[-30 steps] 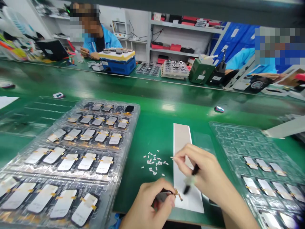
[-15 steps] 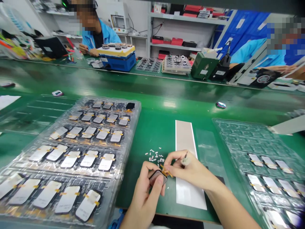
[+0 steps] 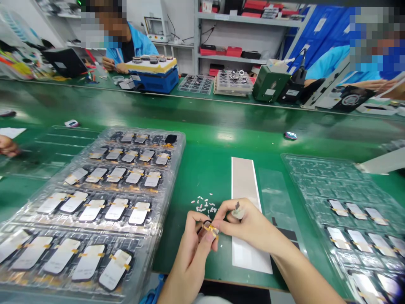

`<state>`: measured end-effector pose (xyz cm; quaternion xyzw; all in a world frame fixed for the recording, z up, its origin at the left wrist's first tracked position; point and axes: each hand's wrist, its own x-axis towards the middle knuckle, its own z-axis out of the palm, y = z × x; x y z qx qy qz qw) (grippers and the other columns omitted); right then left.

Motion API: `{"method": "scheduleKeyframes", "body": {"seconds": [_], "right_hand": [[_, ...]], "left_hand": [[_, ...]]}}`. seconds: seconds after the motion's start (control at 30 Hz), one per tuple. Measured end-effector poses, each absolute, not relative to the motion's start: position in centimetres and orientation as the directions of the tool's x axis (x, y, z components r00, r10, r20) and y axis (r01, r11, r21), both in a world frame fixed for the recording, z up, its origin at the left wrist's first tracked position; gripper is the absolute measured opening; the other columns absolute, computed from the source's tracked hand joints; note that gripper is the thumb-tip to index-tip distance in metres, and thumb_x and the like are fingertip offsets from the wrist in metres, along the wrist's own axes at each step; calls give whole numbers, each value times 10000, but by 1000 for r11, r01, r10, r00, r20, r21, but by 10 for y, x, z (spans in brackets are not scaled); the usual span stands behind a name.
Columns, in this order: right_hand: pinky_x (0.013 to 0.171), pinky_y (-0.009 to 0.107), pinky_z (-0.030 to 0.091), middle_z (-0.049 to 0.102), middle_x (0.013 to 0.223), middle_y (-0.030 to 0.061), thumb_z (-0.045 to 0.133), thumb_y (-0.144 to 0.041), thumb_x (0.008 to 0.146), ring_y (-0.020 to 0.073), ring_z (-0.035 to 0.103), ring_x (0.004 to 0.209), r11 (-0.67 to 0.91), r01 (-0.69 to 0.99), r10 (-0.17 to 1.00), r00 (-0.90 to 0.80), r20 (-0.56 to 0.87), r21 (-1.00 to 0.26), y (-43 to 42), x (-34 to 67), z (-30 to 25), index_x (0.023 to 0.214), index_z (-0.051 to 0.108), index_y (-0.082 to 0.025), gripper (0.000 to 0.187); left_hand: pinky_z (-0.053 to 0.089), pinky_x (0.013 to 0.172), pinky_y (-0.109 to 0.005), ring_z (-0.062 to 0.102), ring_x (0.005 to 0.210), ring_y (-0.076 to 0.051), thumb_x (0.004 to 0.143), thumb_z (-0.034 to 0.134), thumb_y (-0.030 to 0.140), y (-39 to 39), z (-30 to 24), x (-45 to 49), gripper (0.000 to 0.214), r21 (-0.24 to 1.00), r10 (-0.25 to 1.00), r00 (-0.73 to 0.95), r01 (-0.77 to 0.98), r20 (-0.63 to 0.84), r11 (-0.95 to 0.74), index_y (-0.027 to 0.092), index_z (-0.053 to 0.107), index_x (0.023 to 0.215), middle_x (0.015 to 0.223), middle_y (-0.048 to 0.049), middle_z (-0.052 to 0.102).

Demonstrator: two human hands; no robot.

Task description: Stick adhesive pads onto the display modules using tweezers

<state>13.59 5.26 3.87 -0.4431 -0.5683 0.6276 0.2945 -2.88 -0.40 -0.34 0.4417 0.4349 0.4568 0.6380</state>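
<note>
Gripping display (image 3: 206,225) in left fingers (image 3: 204,250), right fingers (image 3: 228,228) pinching orange ribbon (image 3: 211,228), backing print (image 3: 82,270) illegible

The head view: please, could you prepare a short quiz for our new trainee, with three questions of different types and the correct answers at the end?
1. What does the bare left hand hold?
A. a red box
B. a small, rectangular, black-edged part with orange strips
C. a blue cloth

2. True or false: the clear rectangular plastic tray on the left shows more white-faced rectangular parts than the clear rectangular plastic tray on the right.

3. Fill in the colour: tiny white oblong pieces lie scattered on the shiny ____ tabletop.

Key: 1. B; 2. true; 3. green.
</note>
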Motion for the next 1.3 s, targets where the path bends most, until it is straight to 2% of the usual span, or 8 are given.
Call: {"method": "scheduleKeyframes", "body": {"seconds": [0.2,0.5,0.63,0.83,0.9,1.0,1.13,1.3], "right_hand": [[513,226,279,538,593,-37,700,-307,807,80,381,554,-160,186,890,-398,-223,-970,51,133,40,722,657,-152,182],[544,234,337,622,582,-13,743,-407,809,110,477,571,-209,159,873,-413,-257,-965,47,132,42,713,611,-170,287],[563,239,352,566,589,-34,705,-409,843,112,489,587,-190,172,871,-425,-247,-967,47,131,42,714,597,-176,287],[758,254,418,578,834,7,467,-423,1014,133,542,816,88,184,973,-227,45,-979,35,162,57,832,671,-217,342],[835,244,415,577,889,16,394,-431,1046,137,544,913,173,208,985,-42,168,-963,24,177,53,838,671,-231,400],[747,217,444,578,896,18,381,-450,1048,126,558,875,171,240,952,211,223,-956,9,193,35,809,645,-227,420],[706,241,514,619,934,29,574,-441,969,130,618,782,39,247,920,369,131,-968,-2,205,7,865,607,-214,252],[787,305,580,640,960,43,694,-423,890,176,683,845,-5,211,886,454,93,-977,-5,210,-7,940,579,-221,237]], "left_hand": [[384,638,-241,494,676,-120,978,520,569,-4,-3,-28,348,950,963,195,-215,-187,228,228,457,1002,725,35,537],[385,638,-239,474,655,-124,1007,472,540,-3,-3,-27,309,954,962,205,-203,-181,223,234,430,988,707,49,510],[342,558,-214,447,610,-113,1000,470,559,-2,-6,-28,331,968,962,225,-165,-152,191,234,407,994,687,56,494],[379,541,-210,468,568,-108,1018,471,507,0,-4,-29,298,980,973,204,-139,-111,141,218,453,948,675,32,566],[464,631,-240,569,651,-134,1044,433,448,-2,0,-28,253,993,974,215,-83,-65,84,215,494,967,778,-21,666],[510,892,-347,663,1037,-219,1052,415,294,-2,9,-21,139,992,933,356,84,57,-93,225,536,1059,1135,-106,719],[434,1079,-518,402,1429,-294,1002,417,127,4,19,0,163,867,755,640,288,141,-406,226,532,1062,1386,-138,614],[383,1124,-610,296,1476,-331,991,397,94,14,20,28,237,725,664,740,401,103,-559,165,548,1161,1401,-208,583]]}}
